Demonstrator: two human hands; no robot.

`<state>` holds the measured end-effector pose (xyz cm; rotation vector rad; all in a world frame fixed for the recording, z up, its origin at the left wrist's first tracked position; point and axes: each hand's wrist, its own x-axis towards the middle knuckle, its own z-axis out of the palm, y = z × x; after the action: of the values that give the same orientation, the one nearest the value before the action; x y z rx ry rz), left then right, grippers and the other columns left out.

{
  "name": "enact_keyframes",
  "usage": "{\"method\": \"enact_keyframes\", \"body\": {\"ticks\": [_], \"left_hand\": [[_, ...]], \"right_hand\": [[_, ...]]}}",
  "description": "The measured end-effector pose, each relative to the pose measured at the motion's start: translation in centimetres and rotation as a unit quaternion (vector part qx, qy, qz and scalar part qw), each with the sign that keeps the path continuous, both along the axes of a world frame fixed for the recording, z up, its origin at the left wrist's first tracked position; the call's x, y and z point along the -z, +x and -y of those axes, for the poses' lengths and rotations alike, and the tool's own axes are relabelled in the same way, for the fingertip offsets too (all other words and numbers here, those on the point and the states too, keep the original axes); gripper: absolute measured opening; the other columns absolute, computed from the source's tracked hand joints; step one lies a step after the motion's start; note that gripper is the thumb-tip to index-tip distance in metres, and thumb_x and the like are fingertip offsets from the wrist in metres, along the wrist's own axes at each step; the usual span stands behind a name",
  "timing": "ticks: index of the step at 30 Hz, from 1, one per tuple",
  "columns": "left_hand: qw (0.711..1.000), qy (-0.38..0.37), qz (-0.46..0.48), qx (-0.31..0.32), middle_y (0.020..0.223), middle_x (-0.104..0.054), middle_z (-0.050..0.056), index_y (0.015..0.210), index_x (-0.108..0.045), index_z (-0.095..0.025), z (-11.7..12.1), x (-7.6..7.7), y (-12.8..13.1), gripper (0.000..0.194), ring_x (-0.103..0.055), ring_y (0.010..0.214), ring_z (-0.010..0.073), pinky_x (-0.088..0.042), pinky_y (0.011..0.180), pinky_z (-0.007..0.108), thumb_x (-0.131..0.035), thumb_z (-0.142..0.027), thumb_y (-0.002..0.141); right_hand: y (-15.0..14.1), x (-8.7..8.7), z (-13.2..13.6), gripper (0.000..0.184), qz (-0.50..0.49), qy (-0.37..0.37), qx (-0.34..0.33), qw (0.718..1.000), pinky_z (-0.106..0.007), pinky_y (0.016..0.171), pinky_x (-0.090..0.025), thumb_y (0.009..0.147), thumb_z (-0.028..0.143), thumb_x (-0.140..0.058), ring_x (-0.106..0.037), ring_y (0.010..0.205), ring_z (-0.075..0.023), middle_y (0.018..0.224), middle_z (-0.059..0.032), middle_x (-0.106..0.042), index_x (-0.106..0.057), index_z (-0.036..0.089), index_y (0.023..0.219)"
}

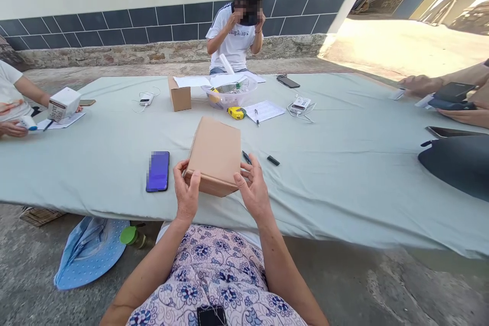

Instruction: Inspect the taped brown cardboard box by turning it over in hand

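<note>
A flat brown cardboard box (216, 153) rests closed on the pale green table cover (336, 173) right in front of me. My left hand (186, 191) grips its near left corner, thumb on top. My right hand (254, 188) holds the near right edge with fingers curled along the side. A phone with a lit purple screen (158, 170) lies just left of the box. A black pen (246, 157) and a small black cap (273, 160) lie to the box's right.
Across the table a seated person (237, 25) has a small open carton (179, 94), a clear plastic bowl (229, 92), a yellow tape measure (237, 112) and papers (264, 110). Another person's hands hold a white box (63, 104) at left; other hands and phones at right. A blue hat (89, 250) lies on the ground.
</note>
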<state>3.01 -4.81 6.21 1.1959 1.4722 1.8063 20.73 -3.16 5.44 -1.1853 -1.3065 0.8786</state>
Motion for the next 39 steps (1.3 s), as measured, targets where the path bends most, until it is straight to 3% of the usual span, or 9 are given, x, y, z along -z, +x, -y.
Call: {"method": "enact_keyframes", "body": {"ticks": [13,19,29,36,39], "left_hand": [[0.999,-0.025,0.004,0.047,0.143,-0.058,0.014,0.138,-0.053,-0.021,0.6,1.4,0.6,0.053,-0.053,0.136,0.0287,-0.041,0.117,0.043,-0.05,-0.054,0.097],[0.997,-0.06,0.009,0.042,0.137,-0.063,0.013,0.133,-0.056,-0.021,0.7,2.0,0.6,0.048,-0.057,0.131,0.0292,-0.045,0.112,0.043,-0.052,-0.051,0.096],[0.998,-0.049,-0.008,0.047,0.133,-0.063,0.013,0.131,-0.057,-0.019,0.5,2.5,0.7,0.045,-0.058,0.126,0.0295,-0.046,0.11,0.044,-0.054,-0.044,0.093],[0.995,-0.084,0.0,0.057,0.138,-0.064,0.014,0.135,-0.055,-0.02,0.5,2.3,0.5,0.053,-0.058,0.131,0.0287,-0.044,0.114,0.044,-0.049,-0.058,0.098],[0.996,-0.067,0.011,0.065,0.147,-0.059,0.014,0.141,-0.051,-0.021,0.5,2.2,0.3,0.061,-0.053,0.14,0.0291,-0.042,0.118,0.045,-0.049,-0.064,0.098]], "right_hand": [[0.4,-0.5,0.4,0.078,0.026,0.052,0.041,0.997,-0.04,0.077,-0.064,0.089,0.065,-0.064,-0.069,0.106,-0.0264,0.137,-0.0188,-0.065,-0.05,0.022,0.152],[0.5,-1.0,0.3,0.067,0.031,0.026,0.057,0.998,-0.042,0.077,-0.063,0.09,0.058,-0.062,-0.069,0.104,-0.0266,0.133,-0.0179,-0.067,-0.056,0.021,0.145],[0.6,-0.7,-0.1,0.06,0.061,0.014,0.07,0.996,-0.04,0.074,-0.062,0.089,0.057,-0.061,-0.067,0.099,-0.0251,0.125,-0.0153,-0.066,-0.061,0.022,0.139],[0.7,-1.2,0.1,0.06,0.135,0.1,0.026,0.986,-0.046,0.087,-0.062,0.092,0.053,-0.064,-0.064,0.113,-0.0276,0.135,-0.0147,-0.061,-0.054,0.027,0.146],[0.7,-1.5,0.3,0.058,0.166,0.142,0.012,0.976,-0.048,0.09,-0.061,0.093,0.054,-0.065,-0.06,0.123,-0.0313,0.14,-0.0151,-0.06,-0.055,0.029,0.144]]}}
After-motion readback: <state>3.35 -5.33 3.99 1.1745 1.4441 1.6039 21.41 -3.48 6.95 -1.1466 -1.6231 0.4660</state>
